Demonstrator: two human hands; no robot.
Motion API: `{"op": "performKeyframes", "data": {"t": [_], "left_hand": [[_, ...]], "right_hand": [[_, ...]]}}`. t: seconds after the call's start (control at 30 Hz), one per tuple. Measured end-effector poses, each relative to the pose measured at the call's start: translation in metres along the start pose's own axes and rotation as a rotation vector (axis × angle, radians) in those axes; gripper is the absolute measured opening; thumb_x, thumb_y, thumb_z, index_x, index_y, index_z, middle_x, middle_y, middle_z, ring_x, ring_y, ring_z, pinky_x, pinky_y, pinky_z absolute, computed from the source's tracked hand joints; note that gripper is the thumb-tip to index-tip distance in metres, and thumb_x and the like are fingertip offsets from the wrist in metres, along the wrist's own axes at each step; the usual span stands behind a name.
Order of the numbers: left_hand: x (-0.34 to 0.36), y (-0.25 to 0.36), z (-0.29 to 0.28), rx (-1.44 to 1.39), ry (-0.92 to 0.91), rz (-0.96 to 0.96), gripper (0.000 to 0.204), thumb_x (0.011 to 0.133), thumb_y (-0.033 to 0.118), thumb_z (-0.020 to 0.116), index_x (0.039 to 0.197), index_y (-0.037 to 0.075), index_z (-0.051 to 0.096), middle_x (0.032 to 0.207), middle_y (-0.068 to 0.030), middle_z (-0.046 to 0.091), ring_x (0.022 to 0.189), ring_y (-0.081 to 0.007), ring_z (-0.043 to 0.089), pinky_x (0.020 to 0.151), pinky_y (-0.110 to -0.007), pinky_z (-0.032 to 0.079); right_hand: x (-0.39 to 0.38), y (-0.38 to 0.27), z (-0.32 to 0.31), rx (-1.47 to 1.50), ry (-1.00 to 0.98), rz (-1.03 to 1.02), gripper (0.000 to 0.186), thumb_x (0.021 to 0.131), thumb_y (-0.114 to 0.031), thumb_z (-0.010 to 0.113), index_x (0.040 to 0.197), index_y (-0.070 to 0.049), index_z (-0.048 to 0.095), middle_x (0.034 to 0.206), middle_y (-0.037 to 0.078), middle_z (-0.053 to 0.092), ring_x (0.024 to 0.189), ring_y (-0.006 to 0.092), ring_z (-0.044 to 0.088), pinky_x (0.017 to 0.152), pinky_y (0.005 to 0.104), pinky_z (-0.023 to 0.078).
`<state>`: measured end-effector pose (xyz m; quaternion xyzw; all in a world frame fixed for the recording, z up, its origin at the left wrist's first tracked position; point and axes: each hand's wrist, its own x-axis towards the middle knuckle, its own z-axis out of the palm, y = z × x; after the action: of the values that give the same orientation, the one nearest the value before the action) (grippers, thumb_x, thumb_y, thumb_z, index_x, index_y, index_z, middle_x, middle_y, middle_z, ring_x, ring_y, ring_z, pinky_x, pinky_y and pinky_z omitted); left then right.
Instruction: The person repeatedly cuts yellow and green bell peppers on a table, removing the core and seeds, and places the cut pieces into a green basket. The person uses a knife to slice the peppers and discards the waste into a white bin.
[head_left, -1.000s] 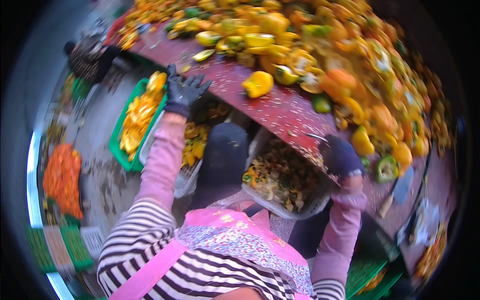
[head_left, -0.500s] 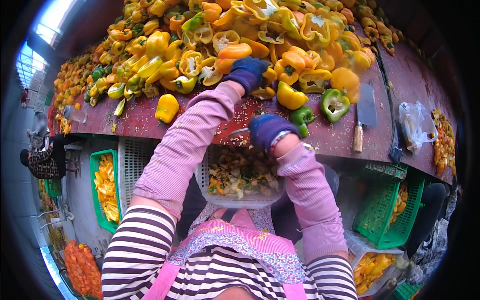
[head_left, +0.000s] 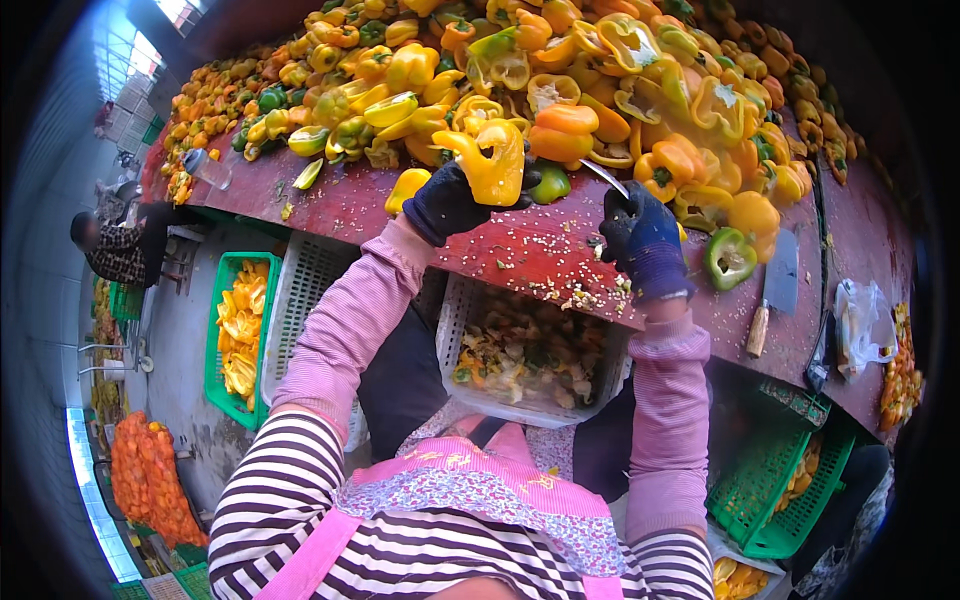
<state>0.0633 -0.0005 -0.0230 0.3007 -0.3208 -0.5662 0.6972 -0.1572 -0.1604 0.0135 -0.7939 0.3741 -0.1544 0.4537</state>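
In a dark glove, my left hand (head_left: pixel 447 207) grips a yellow bell pepper (head_left: pixel 497 172) that has a hole cut in its side. It is held up over the near part of the red table (head_left: pixel 520 235). My gloved right hand (head_left: pixel 643 238) is closed around a small knife (head_left: pixel 604 178), its blade pointing up and left towards the pile. Behind both hands heaps a pile of yellow and orange bell peppers (head_left: pixel 410 68), some of them cut open. A halved green pepper (head_left: pixel 729 260) lies right of my right hand. Pale seeds are scattered between the hands.
Below the table edge, between my legs, stands a white crate (head_left: pixel 452 325) with pepper scraps. Green crates (head_left: pixel 212 345) holding yellow pieces stand left and right. A cleaver (head_left: pixel 782 275) and a plastic bag (head_left: pixel 862 320) lie on the right. Another person (head_left: pixel 110 245) sits far left.
My left hand has come back from the pile with the yellow pepper. The right hand, still with the knife, has risen and moved right. The whole view has shifted somewhat.
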Motion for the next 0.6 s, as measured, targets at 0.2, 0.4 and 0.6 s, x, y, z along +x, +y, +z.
{"op": "performKeyframes", "data": {"t": [0.2, 0.4, 0.6], "left_hand": [[-0.008, 0.014, -0.033, -0.23, -0.14, -0.042, 0.051, 0.102, 0.033, 0.049, 0.144, 0.007, 0.041, 0.131, -0.0087, 0.057, 0.111, -0.0199, 0.063, 0.082, -0.035, 0.057], [-0.027, 0.028, -0.022, 0.55, 0.481, 0.135, 0.038, 0.091, 0.015, 0.067, 0.126, 0.003, 0.058, 0.112, -0.0072, 0.067, 0.099, -0.0177, 0.067, 0.086, -0.033, 0.056], [-0.053, 0.023, -0.007, 0.731, 0.564, -0.038, 0.034, 0.092, 0.016, 0.067, 0.122, 0.001, 0.059, 0.105, -0.0083, 0.067, 0.09, -0.0156, 0.068, 0.07, -0.03, 0.059]], "right_hand": [[0.018, 0.042, 0.02, -0.213, 0.151, -0.303, 0.003, 0.084, -0.009, 0.057, 0.085, -0.006, 0.057, 0.062, 0.012, 0.059, 0.047, 0.0221, 0.063, 0.045, 0.0332, 0.05], [0.003, 0.008, 0.018, 0.029, -0.104, -0.063, 0.018, 0.094, -0.023, 0.055, 0.087, -0.007, 0.06, 0.064, 0.017, 0.063, 0.05, 0.0281, 0.065, 0.053, 0.0392, 0.052], [0.008, 0.025, 0.032, 0.051, -0.166, -0.143, 0.017, 0.093, -0.021, 0.056, 0.091, -0.005, 0.062, 0.068, 0.017, 0.064, 0.052, 0.0278, 0.066, 0.05, 0.0386, 0.052]]}}
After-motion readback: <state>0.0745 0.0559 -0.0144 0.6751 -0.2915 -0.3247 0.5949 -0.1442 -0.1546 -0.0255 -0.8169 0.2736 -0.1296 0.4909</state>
